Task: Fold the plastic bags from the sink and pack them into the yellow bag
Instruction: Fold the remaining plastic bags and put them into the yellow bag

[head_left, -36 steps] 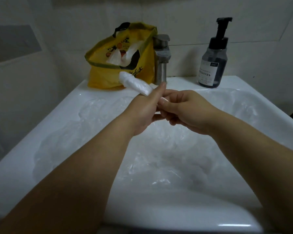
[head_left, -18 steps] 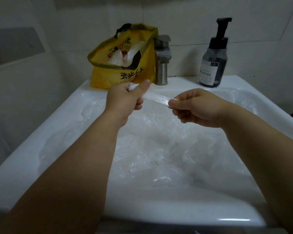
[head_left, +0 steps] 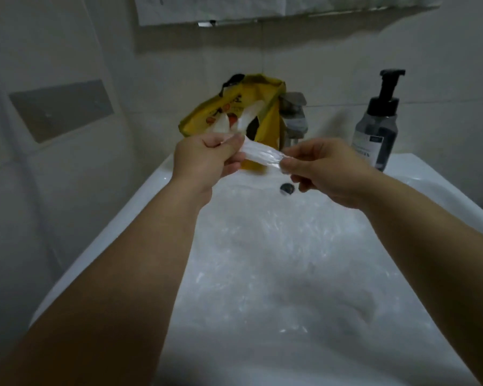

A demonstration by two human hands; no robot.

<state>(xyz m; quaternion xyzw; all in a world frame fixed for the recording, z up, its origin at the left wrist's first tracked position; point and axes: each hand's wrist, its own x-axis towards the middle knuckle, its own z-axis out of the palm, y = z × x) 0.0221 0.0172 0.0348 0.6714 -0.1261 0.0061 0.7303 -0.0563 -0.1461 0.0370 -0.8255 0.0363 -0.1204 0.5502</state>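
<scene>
Plastic bag (head_left: 260, 156) lifted before yellow bag (head_left: 195, 121); left hand (head_left: 204, 160), right hand (head_left: 325, 168) pinch ends; axis left-right.

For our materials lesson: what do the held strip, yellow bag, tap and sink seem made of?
The strip: thin clear plastic film, see-through and crinkled. The yellow bag: probably printed plastic, creased, glossy. The tap: metal, perhaps brushed steel, with a dull grey sheen. The sink: likely glazed ceramic, smooth, white, with highlights.
</scene>
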